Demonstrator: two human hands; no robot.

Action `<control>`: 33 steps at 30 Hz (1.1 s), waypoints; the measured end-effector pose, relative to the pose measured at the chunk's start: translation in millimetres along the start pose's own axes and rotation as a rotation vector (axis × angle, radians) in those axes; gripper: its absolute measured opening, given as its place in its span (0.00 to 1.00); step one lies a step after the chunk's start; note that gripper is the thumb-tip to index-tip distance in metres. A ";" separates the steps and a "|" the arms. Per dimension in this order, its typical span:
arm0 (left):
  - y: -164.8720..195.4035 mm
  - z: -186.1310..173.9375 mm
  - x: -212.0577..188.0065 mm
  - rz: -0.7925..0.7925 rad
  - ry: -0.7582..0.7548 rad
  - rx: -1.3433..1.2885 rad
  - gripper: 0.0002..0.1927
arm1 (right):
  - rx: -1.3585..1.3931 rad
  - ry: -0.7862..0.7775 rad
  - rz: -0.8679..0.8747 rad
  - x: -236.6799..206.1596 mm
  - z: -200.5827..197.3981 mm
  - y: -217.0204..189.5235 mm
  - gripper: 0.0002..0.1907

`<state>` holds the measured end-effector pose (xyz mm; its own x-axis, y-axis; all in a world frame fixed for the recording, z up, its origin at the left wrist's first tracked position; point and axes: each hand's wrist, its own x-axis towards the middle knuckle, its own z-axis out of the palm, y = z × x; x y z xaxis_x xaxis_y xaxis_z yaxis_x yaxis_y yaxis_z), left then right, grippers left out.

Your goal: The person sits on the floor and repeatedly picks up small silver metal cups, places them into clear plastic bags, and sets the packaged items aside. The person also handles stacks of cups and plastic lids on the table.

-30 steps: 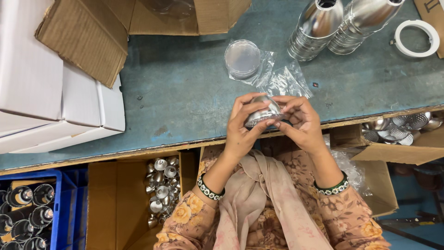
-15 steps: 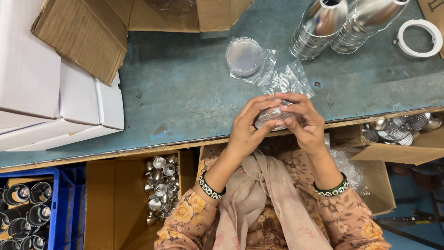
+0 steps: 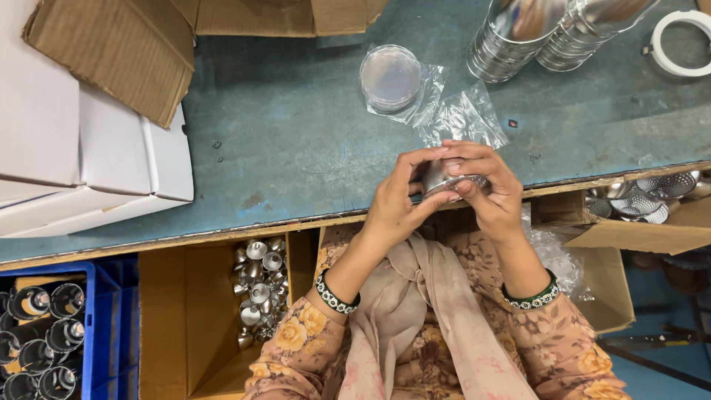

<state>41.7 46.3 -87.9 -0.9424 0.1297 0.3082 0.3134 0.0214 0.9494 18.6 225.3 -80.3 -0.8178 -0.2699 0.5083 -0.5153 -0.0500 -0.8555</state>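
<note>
just right of centre in the frame, the left hand and right hand meet over the near edge of the tabletop, both grasping one small steel cup between them; the fingers of the left hand curl over its top and left side, those of the right hand close round its rim and right side, so much of the cup is hidden. just above the hands lie crumpled clear bags, and beyond them a stack of clear round lids in plastic. steel tumbler stacks lie at the upper right, with a white ring at the right edge. white boxes and a cardboard flap fill the upper left. below the tabletop edge, a carton holds small steel parts at lower centre-left, a blue crate sits at the lower left, and perforated steel discs lie in a carton at the right.
</note>
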 end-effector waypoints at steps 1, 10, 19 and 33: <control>-0.4 0.5 -0.1 0.001 0.003 -0.006 0.31 | 0.000 0.006 0.000 0.4 0.6 -0.5 0.10; 0.3 0.1 -3.6 -0.108 0.028 -0.204 0.39 | -0.175 0.013 -0.036 -0.3 3.7 -6.6 0.18; 7.5 -12.9 -14.9 0.048 -0.006 -0.499 0.38 | 0.461 0.359 0.073 -27.6 -9.8 -13.7 0.28; 8.8 -5.5 -18.9 -0.043 -0.008 -0.353 0.21 | -0.687 0.861 0.254 -198.2 -228.9 54.5 0.23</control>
<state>61.6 38.6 -85.0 -0.9525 0.1437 0.2685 0.2129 -0.3164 0.9244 93.9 496.1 -205.2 -0.6866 0.5684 0.4534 -0.1236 0.5233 -0.8431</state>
